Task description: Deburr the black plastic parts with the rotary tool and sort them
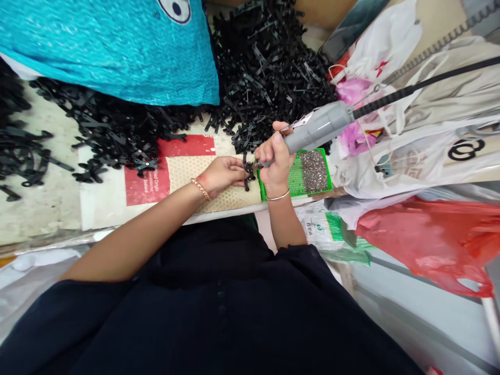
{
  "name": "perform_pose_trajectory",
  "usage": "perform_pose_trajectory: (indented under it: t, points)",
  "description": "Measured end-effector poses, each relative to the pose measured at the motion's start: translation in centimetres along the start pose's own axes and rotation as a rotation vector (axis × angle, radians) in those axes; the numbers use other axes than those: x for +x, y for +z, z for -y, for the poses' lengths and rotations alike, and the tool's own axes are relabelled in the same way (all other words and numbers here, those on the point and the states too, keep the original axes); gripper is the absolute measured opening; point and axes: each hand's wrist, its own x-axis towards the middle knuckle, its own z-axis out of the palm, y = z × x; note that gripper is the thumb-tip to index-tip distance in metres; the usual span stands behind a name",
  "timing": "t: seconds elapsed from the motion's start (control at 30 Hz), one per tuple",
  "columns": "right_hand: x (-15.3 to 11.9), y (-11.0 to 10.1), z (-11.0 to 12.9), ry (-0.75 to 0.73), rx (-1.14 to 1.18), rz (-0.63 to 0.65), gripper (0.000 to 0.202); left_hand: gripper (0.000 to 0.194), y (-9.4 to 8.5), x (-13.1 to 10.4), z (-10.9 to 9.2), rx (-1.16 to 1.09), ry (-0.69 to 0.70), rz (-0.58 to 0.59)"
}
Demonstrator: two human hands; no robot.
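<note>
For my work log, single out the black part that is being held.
The black part held by the left hand, at the tip of the grey tool; the other black parts lie loose, heaped or scattered.

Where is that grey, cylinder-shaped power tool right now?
In the head view, the grey, cylinder-shaped power tool is right of centre, gripped in the person's right hand, its tip close to the small black plastic part at the left hand.

L hand [221, 176] held sm. blk part [250, 176] over honeycomb-patterned mat [185, 174]; R hand [279, 161] gripped grey pwr screwdriver [318, 126], tip at part. Green tray [296, 179] w/ sm. metal bits [314, 172] sat just beside R hand; blk pcs [269, 67] piled behind.
</note>
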Motion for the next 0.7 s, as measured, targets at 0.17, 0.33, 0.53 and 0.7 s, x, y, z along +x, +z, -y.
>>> perform_pose_trajectory:
  t: [0.17, 0.33, 0.53, 0.7]
  points:
    - [0.0, -0.1, -0.1, 0.008, 0.032, 0.011, 0.046, 0.027, -0.1, 0.0, 0.1, 0.015, 0.001, -0.005]
    - [-0.2, -0.2, -0.3, 0.017, -0.082, 0.012, 0.05, 0.025, -0.2, 0.1, 0.2, 0.018, 0.002, 0.005]
    - [-0.2, -0.1, -1.1, 0.008, -0.062, 0.059, 0.056, 0.021, 0.1, -0.1, -0.2, 0.025, -0.022, -0.022]
    - [-0.2, -0.2, -1.8, 0.039, -0.03, 0.147, 0.058, 0.022, 0.3, -0.1, -0.4, 0.031, -0.048, -0.051]
